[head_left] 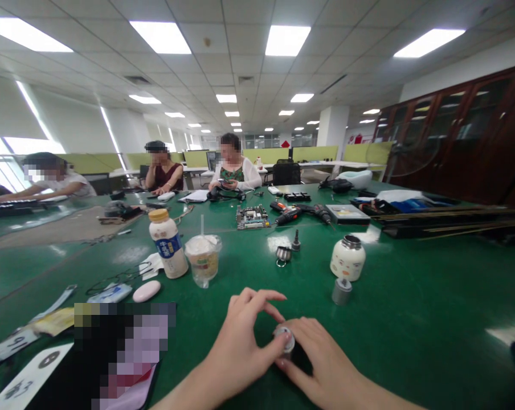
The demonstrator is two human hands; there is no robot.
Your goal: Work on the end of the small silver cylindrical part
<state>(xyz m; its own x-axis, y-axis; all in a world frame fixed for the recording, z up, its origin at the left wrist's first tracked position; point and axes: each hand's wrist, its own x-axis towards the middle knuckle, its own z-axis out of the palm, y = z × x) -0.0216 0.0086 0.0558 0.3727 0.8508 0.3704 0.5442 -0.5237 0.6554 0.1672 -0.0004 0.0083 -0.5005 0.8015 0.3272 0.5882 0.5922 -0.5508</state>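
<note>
Left hand [242, 333] and right hand [319, 353] meet at a metal cylinder [290, 345], left of the cream flask [347, 261]: right pinching, left's grip unclear.

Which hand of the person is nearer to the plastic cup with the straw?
Left. The left hand is nearer to the camera than the plastic cup and to its right; the right hand is farther right.
</note>
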